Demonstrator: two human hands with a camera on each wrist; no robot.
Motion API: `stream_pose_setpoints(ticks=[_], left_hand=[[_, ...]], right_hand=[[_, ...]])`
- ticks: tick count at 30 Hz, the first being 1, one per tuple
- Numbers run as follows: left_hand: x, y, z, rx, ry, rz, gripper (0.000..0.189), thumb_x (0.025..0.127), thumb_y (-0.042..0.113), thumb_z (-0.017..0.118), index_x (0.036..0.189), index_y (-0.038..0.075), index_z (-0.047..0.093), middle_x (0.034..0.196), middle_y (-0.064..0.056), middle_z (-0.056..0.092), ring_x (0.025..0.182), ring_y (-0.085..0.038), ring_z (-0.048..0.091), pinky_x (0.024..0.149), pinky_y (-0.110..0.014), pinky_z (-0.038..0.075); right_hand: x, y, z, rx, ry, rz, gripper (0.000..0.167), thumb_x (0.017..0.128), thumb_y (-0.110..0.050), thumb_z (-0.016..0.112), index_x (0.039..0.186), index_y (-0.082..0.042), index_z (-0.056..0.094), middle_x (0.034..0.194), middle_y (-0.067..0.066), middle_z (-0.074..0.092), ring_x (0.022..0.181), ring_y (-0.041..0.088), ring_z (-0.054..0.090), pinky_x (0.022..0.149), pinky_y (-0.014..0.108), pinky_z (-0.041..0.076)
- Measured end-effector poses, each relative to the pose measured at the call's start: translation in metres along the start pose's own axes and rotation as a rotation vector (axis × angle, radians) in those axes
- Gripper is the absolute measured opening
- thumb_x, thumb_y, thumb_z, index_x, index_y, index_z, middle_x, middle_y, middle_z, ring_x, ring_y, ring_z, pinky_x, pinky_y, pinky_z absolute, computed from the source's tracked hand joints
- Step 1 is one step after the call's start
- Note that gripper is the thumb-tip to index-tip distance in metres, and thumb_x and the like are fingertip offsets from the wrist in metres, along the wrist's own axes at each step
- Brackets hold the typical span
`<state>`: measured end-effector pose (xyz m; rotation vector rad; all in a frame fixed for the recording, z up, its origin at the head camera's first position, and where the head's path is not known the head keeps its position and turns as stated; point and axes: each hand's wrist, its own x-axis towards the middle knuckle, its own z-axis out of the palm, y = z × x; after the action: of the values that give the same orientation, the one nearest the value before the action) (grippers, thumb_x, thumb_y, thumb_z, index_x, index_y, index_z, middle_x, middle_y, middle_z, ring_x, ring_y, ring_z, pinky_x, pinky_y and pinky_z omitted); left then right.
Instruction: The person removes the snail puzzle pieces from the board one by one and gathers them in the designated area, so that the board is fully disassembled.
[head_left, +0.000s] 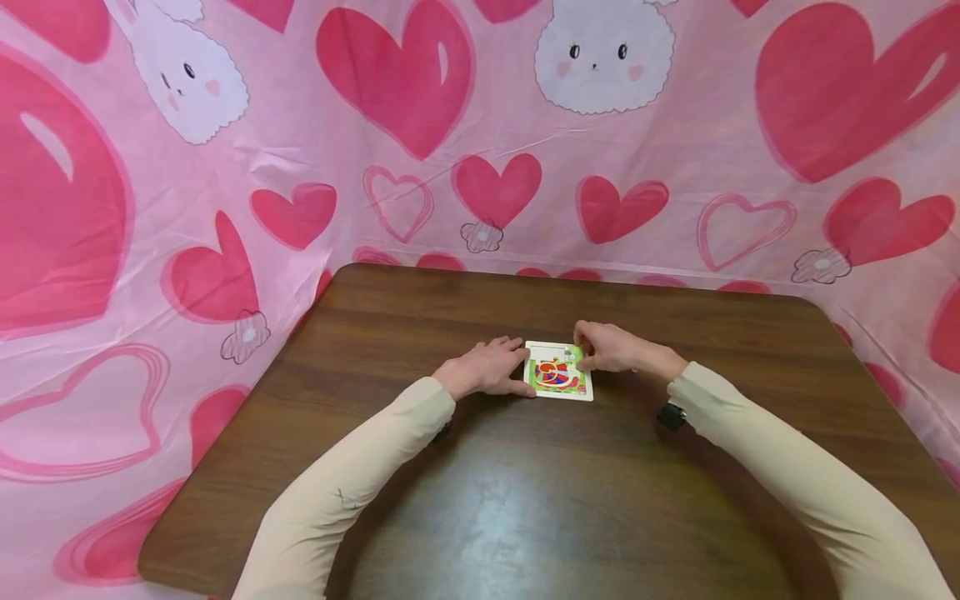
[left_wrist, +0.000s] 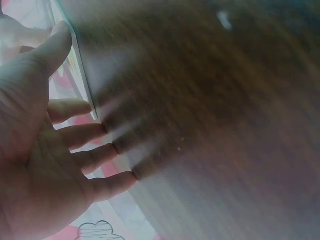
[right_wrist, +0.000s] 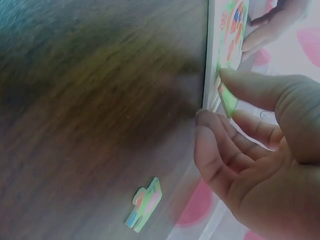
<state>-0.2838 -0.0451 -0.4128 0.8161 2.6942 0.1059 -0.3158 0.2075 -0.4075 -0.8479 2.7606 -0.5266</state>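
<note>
A small jigsaw puzzle board (head_left: 561, 396) with a white frame and a red, blue and green picture lies flat on the table. Its upper left part shows bare white. My left hand (head_left: 487, 368) rests at the board's left side, thumb along the near corner and fingers stretched out, fingertips on the tabletop in the left wrist view. At the upper right of the board, my right hand (head_left: 611, 346) pinches a green puzzle piece (right_wrist: 228, 100) between thumb and index finger, close over the frame. The other right fingers bend down beside the board's edge.
Another loose puzzle piece (right_wrist: 144, 206), green with pink and blue, lies on the table beyond my right hand in the right wrist view. The brown wooden table (head_left: 495, 500) has rounded corners. A pink heart-patterned cloth (head_left: 517, 125) hangs behind and around it.
</note>
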Motion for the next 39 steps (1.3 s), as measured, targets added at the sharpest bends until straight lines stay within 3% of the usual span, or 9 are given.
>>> stream_pose_setpoints(ticks=[10, 21, 32, 39], left_hand=[[0.000, 0.002, -0.002, -0.004, 0.001, 0.012, 0.086, 0.086, 0.067, 0.059, 0.152, 0.017, 0.036, 0.163, -0.008, 0.025, 0.151, -0.031, 0.022, 0.119, -0.056, 0.024], [0.000, 0.001, -0.002, 0.002, -0.006, 0.003, 0.085, 0.086, 0.067, 0.059, 0.152, 0.018, 0.037, 0.163, -0.008, 0.026, 0.151, -0.031, 0.023, 0.119, -0.056, 0.024], [-0.001, 0.000, -0.002, 0.000, -0.006, 0.013, 0.085, 0.086, 0.066, 0.059, 0.152, 0.017, 0.036, 0.163, -0.009, 0.026, 0.151, -0.031, 0.022, 0.119, -0.057, 0.023], [-0.001, 0.000, -0.001, -0.007, 0.003, 0.014, 0.085, 0.086, 0.066, 0.060, 0.152, 0.017, 0.037, 0.163, -0.008, 0.026, 0.151, -0.031, 0.022, 0.119, -0.057, 0.023]], right_hand=[[-0.004, 0.000, -0.001, -0.003, 0.038, 0.029, 0.031, 0.082, -0.016, 0.079, 0.097, -0.008, 0.054, 0.078, 0.004, 0.056, 0.069, 0.017, 0.050, 0.062, 0.029, 0.040], [-0.002, -0.005, -0.002, 0.021, 0.093, 0.005, 0.021, 0.084, -0.012, 0.076, 0.089, -0.011, 0.055, 0.072, 0.001, 0.054, 0.066, 0.016, 0.049, 0.060, 0.028, 0.040], [-0.010, -0.006, -0.008, 0.092, 0.161, -0.007, 0.014, 0.086, -0.011, 0.073, 0.086, -0.012, 0.060, 0.073, 0.001, 0.058, 0.066, 0.015, 0.050, 0.059, 0.028, 0.041], [-0.027, 0.008, -0.014, 0.223, 0.185, 0.066, 0.011, 0.089, -0.013, 0.071, 0.091, -0.010, 0.061, 0.078, 0.005, 0.063, 0.065, 0.015, 0.055, 0.054, 0.028, 0.048]])
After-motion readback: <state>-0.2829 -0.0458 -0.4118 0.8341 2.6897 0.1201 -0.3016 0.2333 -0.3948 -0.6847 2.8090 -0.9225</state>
